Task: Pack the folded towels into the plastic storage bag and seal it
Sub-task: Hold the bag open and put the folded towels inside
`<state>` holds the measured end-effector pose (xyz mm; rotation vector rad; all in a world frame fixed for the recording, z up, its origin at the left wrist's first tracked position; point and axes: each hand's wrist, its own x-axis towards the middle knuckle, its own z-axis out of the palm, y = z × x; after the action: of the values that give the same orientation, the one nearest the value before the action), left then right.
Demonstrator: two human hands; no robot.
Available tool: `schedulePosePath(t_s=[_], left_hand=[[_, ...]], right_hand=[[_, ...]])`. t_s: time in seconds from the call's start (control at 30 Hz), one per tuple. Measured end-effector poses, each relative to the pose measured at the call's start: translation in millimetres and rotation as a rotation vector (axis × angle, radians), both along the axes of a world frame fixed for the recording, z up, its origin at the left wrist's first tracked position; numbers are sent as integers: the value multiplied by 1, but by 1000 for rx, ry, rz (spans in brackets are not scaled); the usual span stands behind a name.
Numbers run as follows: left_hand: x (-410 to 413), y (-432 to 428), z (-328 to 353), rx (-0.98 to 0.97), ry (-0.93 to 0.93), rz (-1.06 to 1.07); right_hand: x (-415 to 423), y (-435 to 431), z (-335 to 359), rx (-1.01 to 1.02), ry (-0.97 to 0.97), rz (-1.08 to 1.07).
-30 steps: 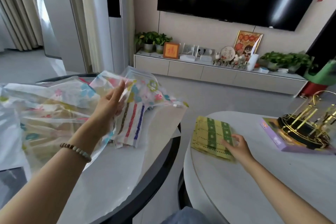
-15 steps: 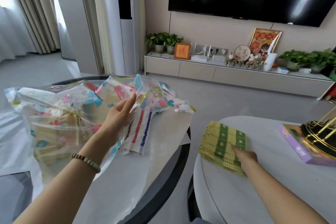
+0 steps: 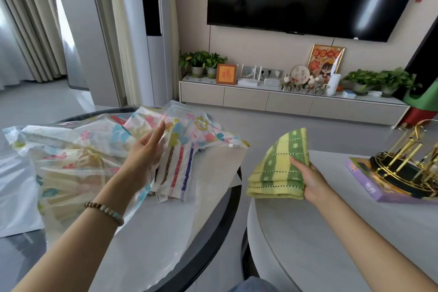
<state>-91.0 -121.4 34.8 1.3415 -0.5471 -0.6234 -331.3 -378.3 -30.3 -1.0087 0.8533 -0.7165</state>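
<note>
A clear plastic storage bag printed with coloured flowers lies on the dark-rimmed round table at the left. My left hand holds up the upper layer of its mouth, fingers extended. A white towel with brown, red and blue stripes shows at the bag's mouth, and pale folded cloth shows through the plastic. My right hand grips a folded yellow-and-green towel, lifted off the white round table and tilted, in the gap between the two tables.
A purple box with a black and gold metal rack on it stands at the right of the white table. A clear plastic sheet lies at the far left. Behind are a TV cabinet with plants and ornaments.
My right hand has closed on the yellow-and-green towel and lifted it off the white table, towards the bag. My left hand keeps holding the bag's mouth.
</note>
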Motion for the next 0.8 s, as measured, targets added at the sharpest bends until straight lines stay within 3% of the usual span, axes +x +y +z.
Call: schedulePosePath(t_s=[0.17, 0.3, 0.47, 0.8], left_hand=[[14, 32, 21, -114, -6, 15], [32, 75, 44, -78, -62, 120], [61, 133, 64, -109, -222, 45], [96, 213, 89, -69, -329, 62]], right_hand=[[-2, 63, 72, -106, -134, 212], [11, 125, 98, -175, -114, 401], [58, 189, 88, -125, -15, 641], [200, 289, 70, -104, 128, 1112]])
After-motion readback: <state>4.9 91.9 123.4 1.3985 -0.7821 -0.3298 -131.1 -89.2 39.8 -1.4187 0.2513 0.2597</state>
